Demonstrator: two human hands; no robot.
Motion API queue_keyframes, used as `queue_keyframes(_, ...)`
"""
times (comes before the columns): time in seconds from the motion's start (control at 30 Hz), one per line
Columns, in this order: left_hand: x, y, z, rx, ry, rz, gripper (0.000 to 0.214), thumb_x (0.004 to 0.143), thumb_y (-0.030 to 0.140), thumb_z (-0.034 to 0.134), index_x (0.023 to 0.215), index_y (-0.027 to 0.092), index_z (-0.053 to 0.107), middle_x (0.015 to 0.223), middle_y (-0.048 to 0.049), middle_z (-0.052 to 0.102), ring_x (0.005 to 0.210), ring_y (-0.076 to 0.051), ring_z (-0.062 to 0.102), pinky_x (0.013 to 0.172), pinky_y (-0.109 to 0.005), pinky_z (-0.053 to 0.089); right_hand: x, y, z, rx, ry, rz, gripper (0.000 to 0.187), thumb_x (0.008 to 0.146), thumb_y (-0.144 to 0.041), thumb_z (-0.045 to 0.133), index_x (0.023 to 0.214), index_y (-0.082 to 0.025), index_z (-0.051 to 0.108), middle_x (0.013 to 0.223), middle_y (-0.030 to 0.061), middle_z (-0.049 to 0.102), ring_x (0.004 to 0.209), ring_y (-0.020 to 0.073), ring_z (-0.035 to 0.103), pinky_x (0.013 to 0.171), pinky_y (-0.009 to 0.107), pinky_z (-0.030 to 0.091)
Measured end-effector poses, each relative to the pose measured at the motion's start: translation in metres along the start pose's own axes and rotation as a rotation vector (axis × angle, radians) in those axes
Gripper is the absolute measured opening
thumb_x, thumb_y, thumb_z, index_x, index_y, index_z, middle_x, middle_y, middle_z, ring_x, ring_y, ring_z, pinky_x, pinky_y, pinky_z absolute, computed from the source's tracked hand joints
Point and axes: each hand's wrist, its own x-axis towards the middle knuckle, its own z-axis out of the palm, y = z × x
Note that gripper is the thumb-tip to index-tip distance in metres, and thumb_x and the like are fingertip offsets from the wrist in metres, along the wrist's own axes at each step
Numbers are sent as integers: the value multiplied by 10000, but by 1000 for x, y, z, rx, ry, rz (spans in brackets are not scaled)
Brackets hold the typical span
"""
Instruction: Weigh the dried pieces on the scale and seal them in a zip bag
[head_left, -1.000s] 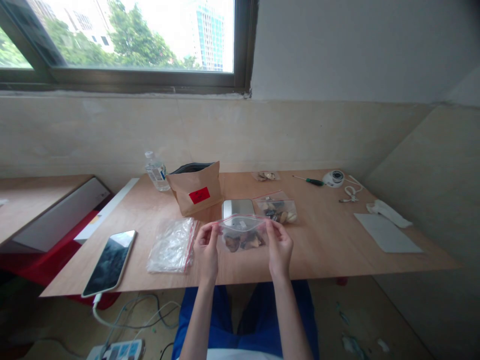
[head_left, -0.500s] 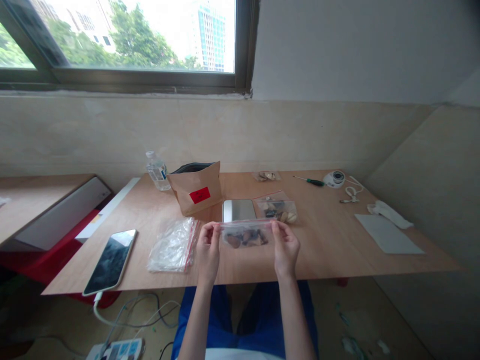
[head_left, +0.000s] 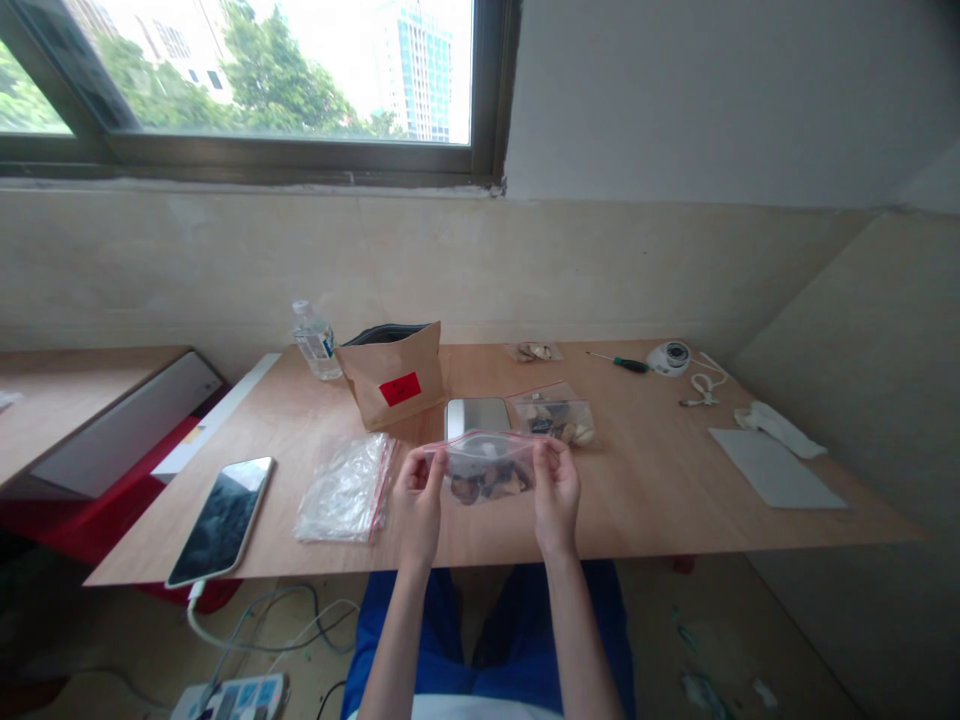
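Both of my hands hold a small clear zip bag (head_left: pixel 484 468) with a red seal strip and dark and tan pieces inside, just above the near edge of the wooden table (head_left: pixel 660 480). My left hand (head_left: pixel 418 498) pinches the bag's left top corner. My right hand (head_left: pixel 555 490) pinches its right top corner. The bag's mouth bows open between the hands. Right behind the bag lies a silver scale (head_left: pixel 477 417), and beside that a second filled zip bag (head_left: pixel 555 417).
A pile of empty zip bags (head_left: pixel 346 490) and a smartphone (head_left: pixel 221 520) lie to the left. A brown paper bag (head_left: pixel 394 384) and a water bottle (head_left: pixel 313 340) stand behind. A screwdriver (head_left: pixel 619 362), white paper (head_left: pixel 776 480) and a small round device (head_left: pixel 667 357) are at the right.
Half a second ago the bag was pulled taut and flat between the hands. My hands have since moved closer together and the bag's mouth bulges open again.
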Motion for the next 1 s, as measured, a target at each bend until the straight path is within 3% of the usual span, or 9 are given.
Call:
queue_keyframes(0.17,2,-2,-2,-18,56,24,259,817,421,591,758,170,616,690,-8,589,668,-129,547,610,-220,438,-1,2,-1,-38,-123,34,278,809,-444,612,884,-176,598,963,95,721,915,222,676,846,356,507)
queue_keyframes(0.33,3,0,-7,-38,58,16,244,813,406,603,751,170,613,689,-3,580,670,-125,540,611,-215,431,-1,3,-3,-86,-59,20,276,806,-443,615,854,-172,605,909,88,730,821,210,694,785,336,527)
queue_keyframes(0.73,2,2,-7,-27,109,29,267,802,441,600,739,181,593,701,0,585,682,-132,555,630,-221,444,-6,-2,1,-126,-52,-34,267,822,-439,596,861,-175,589,919,87,722,808,198,679,735,311,523)
queue_keyframes(0.9,2,-1,-8,-60,-28,23,242,789,424,624,850,192,601,823,-20,621,778,-145,590,699,-232,467,-4,1,1,-78,-35,-36,263,852,-451,552,901,-194,529,904,89,721,826,210,681,765,345,529)
queue_keyframes(1.0,3,-2,-8,-54,-48,-14,266,767,433,645,869,188,622,829,-31,637,773,-157,600,674,-236,475,-4,1,2,-58,-65,-32,253,857,-448,544,902,-199,520,902,91,722,840,215,685,783,357,531)
